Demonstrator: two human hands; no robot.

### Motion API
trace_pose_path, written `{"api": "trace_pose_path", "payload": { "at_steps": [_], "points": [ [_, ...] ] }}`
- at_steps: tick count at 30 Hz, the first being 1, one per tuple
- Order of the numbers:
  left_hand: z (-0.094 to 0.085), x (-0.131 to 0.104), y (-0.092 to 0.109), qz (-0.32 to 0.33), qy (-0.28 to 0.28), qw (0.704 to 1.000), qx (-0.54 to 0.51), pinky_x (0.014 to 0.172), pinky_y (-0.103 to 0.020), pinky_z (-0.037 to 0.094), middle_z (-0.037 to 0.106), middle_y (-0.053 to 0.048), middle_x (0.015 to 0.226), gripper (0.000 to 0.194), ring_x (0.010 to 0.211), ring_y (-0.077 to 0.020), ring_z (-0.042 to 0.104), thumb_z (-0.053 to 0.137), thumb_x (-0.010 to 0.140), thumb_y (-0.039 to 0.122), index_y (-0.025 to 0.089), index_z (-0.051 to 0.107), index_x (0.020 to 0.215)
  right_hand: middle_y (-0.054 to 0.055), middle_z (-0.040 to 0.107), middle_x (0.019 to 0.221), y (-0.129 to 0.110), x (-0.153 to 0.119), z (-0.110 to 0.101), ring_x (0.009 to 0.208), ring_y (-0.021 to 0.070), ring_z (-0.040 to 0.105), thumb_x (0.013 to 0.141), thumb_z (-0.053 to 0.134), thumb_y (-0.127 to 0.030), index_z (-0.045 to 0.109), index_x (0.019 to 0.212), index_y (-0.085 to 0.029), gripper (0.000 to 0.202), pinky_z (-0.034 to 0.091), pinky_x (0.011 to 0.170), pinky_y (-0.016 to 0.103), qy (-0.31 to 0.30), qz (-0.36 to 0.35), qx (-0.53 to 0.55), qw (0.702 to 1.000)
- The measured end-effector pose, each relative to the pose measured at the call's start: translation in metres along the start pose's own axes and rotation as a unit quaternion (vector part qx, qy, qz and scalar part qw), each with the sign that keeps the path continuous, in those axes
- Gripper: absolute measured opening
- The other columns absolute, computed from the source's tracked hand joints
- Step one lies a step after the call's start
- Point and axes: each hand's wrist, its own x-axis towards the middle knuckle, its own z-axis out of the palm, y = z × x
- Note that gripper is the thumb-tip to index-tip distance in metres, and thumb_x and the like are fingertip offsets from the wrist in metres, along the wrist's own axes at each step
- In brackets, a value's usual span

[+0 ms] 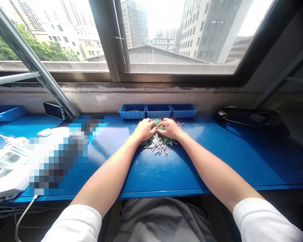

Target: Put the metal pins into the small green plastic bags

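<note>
A loose pile of thin metal pins (161,148), with small greenish pieces (156,121) mixed in, lies on the blue tabletop (164,174). My left hand (145,129) rests at the left side of the pile, fingers curled inward and pressed together. From the right, my right hand (168,128) reaches in with bent fingers, its tips almost meeting those of the left. Whatever the fingertips hold is too small and too covered to name. Some pins stick out past both hands and toward me.
Three blue bins (158,111) stand behind the pile, below the window; the left one has greenish bits inside. At right lies a black case (252,117). A phone (54,111), white power strips (15,148) with cables, a blue tray (6,112) and a blurred patch occupy the left.
</note>
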Motion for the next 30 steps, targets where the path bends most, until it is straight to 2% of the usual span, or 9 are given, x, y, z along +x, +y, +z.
{"api": "trace_pose_path", "payload": {
  "at_steps": [6,10,13,17,20,22,26,28,30],
  "points": [
    [-0.002,0.000,0.002,-0.006,0.009,1.000,-0.003,0.090,-0.036,0.047,0.064,-0.008,0.105,0.028,0.100,-0.0233,0.058,0.049,0.084,0.032,0.021,0.069,0.099,0.005,0.061,0.078,-0.007,0.001,-0.001,0.075,0.0152,0.055,0.084,0.052,-0.022,0.074,0.080,-0.019,0.023,0.044,0.074,0.027,0.014,-0.048,-0.036,0.998],
    [-0.005,0.001,0.003,-0.002,0.042,0.999,-0.021,0.090,-0.038,0.046,0.065,-0.007,0.104,0.027,0.099,-0.0238,0.059,0.049,0.082,0.028,0.020,0.068,0.100,0.006,0.063,0.081,-0.018,0.002,-0.007,0.082,0.0168,0.056,0.087,0.050,-0.024,0.072,0.079,-0.019,0.024,0.046,0.077,0.027,0.069,-0.072,0.011,0.995],
    [-0.008,0.002,0.004,-0.002,0.064,0.995,-0.072,0.092,-0.037,0.045,0.066,-0.006,0.105,0.030,0.102,-0.0235,0.059,0.052,0.077,0.024,0.020,0.066,0.103,0.005,0.065,0.082,-0.023,0.002,-0.012,0.076,0.0149,0.058,0.088,0.049,-0.028,0.072,0.084,-0.019,0.025,0.047,0.073,0.027,0.137,-0.037,0.102,0.985],
    [-0.014,0.001,0.007,0.001,0.063,0.973,-0.223,0.085,-0.032,0.049,0.068,-0.005,0.096,0.028,0.091,-0.0199,0.062,0.058,0.074,0.028,0.017,0.065,0.099,0.004,0.068,0.081,-0.020,0.005,-0.013,0.073,0.0157,0.061,0.086,0.052,-0.037,0.070,0.086,-0.018,0.027,0.049,0.070,0.028,0.202,0.056,0.216,0.954],
    [-0.017,0.000,0.008,-0.007,0.042,0.945,-0.323,0.075,-0.029,0.050,0.068,-0.004,0.083,0.021,0.080,-0.0172,0.063,0.059,0.077,0.033,0.016,0.065,0.086,0.003,0.068,0.076,-0.014,0.007,-0.012,0.062,0.0149,0.060,0.082,0.055,-0.043,0.068,0.087,-0.018,0.029,0.050,0.059,0.028,0.180,0.116,0.297,0.931],
    [-0.016,0.001,0.008,-0.021,0.059,0.935,-0.348,0.074,-0.029,0.050,0.068,-0.004,0.081,0.020,0.078,-0.0165,0.063,0.060,0.076,0.033,0.015,0.065,0.084,0.002,0.068,0.075,-0.010,0.007,-0.011,0.058,0.0143,0.059,0.076,0.062,-0.041,0.068,0.086,-0.018,0.026,0.050,0.055,0.028,0.147,0.116,0.347,0.919],
    [-0.014,0.004,0.004,-0.032,0.146,0.933,-0.327,0.078,-0.030,0.051,0.068,-0.004,0.086,0.012,0.083,-0.0172,0.063,0.064,0.071,0.026,0.017,0.067,0.078,0.004,0.069,0.085,-0.009,0.005,-0.013,0.078,0.0172,0.064,0.065,0.070,-0.027,0.068,0.072,-0.017,0.012,0.054,0.070,0.030,0.107,0.056,0.371,0.921],
    [-0.014,0.004,0.002,-0.033,0.165,0.934,-0.315,0.082,-0.031,0.051,0.068,-0.005,0.092,0.008,0.089,-0.0180,0.063,0.065,0.069,0.024,0.018,0.068,0.073,0.006,0.068,0.096,-0.009,0.005,-0.014,0.088,0.0186,0.064,0.064,0.069,-0.023,0.067,0.067,-0.016,0.008,0.053,0.075,0.031,0.100,0.046,0.362,0.926],
    [-0.014,0.005,0.002,-0.040,0.160,0.932,-0.322,0.085,-0.033,0.051,0.068,-0.006,0.097,0.008,0.093,-0.0187,0.063,0.065,0.070,0.025,0.018,0.067,0.074,0.007,0.066,0.105,-0.010,0.005,-0.015,0.095,0.0197,0.063,0.064,0.069,-0.023,0.067,0.067,-0.017,0.008,0.053,0.077,0.031,0.103,0.051,0.349,0.930]
  ]
}}
